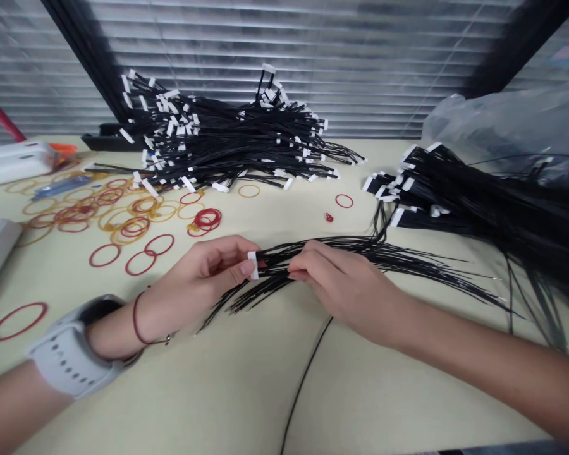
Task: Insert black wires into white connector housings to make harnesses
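My left hand (203, 278) pinches the white connector end (253, 265) of a loose bundle of thin black wires (384, 259) that fans out to the right across the pale table (227, 385). My right hand (346, 287) is closed on the same bundle just right of the connector, fingertips pressing the wires together. A grey watch (71, 354) and a thin red band (137, 319) sit on my left wrist. One single black wire (303, 379) trails toward the near edge.
A big heap of black wires with white connectors (227, 136) lies at the back centre. Another stack (483, 202) lies at the right under a clear plastic bag (507, 123). Several red and yellow rubber bands (123, 218) are scattered at the left, by white boxes (14, 161).
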The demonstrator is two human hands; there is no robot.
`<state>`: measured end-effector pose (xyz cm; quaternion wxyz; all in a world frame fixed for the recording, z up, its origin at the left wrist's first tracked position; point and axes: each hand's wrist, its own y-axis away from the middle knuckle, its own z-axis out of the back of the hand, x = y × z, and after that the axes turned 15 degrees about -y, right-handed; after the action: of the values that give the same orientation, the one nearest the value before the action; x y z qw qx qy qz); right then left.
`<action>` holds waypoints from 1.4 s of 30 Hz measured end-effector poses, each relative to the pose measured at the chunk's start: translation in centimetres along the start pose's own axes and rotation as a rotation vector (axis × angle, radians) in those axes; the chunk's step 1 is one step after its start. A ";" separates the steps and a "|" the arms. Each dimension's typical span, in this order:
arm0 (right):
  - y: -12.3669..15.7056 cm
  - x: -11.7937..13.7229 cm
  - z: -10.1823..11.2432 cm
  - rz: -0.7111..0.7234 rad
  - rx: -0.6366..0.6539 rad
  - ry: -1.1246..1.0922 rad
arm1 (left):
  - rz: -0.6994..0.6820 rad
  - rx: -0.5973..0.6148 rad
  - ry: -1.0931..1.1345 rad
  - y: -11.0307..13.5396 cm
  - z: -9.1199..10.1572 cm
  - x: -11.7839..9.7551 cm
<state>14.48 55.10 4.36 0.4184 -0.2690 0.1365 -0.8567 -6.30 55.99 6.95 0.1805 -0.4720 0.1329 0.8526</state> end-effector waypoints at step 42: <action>0.0 0.6 0.4 -0.123 0.113 -0.325 | 0.002 0.045 -0.077 0.5 -0.2 0.2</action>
<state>14.43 54.60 4.91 0.3961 -0.3879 0.0020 -0.8322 -6.45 55.54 6.72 0.1952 -0.4344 0.1456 0.8672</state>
